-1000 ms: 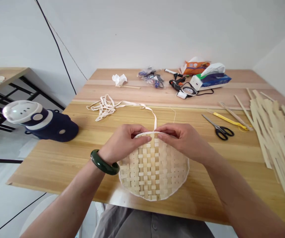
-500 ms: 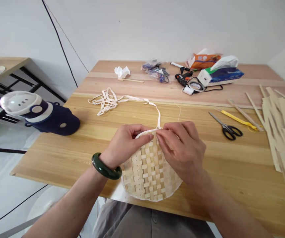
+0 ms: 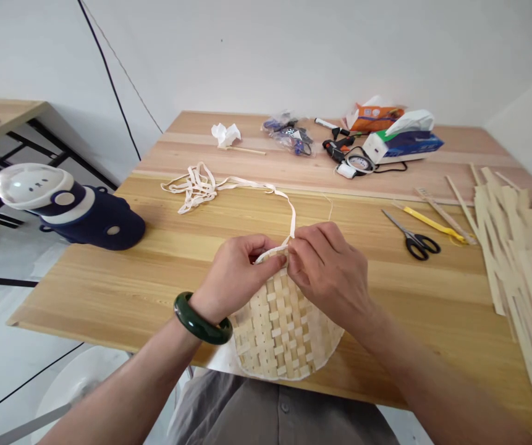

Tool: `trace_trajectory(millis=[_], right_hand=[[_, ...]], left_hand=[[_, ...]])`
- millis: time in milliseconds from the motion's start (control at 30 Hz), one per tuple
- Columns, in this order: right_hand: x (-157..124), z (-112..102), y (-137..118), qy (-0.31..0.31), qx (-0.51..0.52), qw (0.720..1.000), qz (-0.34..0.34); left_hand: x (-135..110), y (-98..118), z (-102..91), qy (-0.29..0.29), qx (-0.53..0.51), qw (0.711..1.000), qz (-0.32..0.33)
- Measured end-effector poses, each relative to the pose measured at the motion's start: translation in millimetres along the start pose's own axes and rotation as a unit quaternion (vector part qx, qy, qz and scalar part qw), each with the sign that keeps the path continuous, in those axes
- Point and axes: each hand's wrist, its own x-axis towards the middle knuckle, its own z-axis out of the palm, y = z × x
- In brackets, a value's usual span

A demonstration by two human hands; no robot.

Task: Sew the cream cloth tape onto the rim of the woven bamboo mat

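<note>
A round woven bamboo piece (image 3: 284,330) with white edging tilts against the table's front edge, near my lap. My left hand (image 3: 242,272) pinches its upper rim, thumb on the near face and fingers behind. Just right of that thumb, my right hand (image 3: 328,272) is closed at the rim, its fingertips pinching the white fabric tape (image 3: 292,216). From there the tape runs back over the table to a loose tangle at the left. Whether a needle sits in the right fingertips cannot be made out. A thin pale thread (image 3: 330,206) lies beyond the right hand.
Scissors (image 3: 416,241) and a yellow-handled tool (image 3: 432,224) lie to the right, beside a pile of bamboo strips (image 3: 516,259). A dark blue bottle (image 3: 94,213) stands left. Behind are a glue gun (image 3: 338,147), tape roll (image 3: 359,162), tissue box (image 3: 400,145) and bagged items (image 3: 291,133).
My right hand has shifted left and nearer my left thumb along the rim. The tape's end at the rim moved left with it. The whole view has shifted slightly.
</note>
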Motion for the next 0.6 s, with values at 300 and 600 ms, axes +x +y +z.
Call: trace_trajectory(millis=[300,600], right_hand=[[-11.9,-8.8,-17.7,0.047,0.048,0.995,0.075],[-23.8,-20.1,4.5,0.015,0.344,0.846,0.407]], left_hand=[[-0.5,-1.0,9.5,0.080,0.131,0.988,-0.004],[4.4,-17.8,-2.1,0.026,-0.035,0.997,-0.062]])
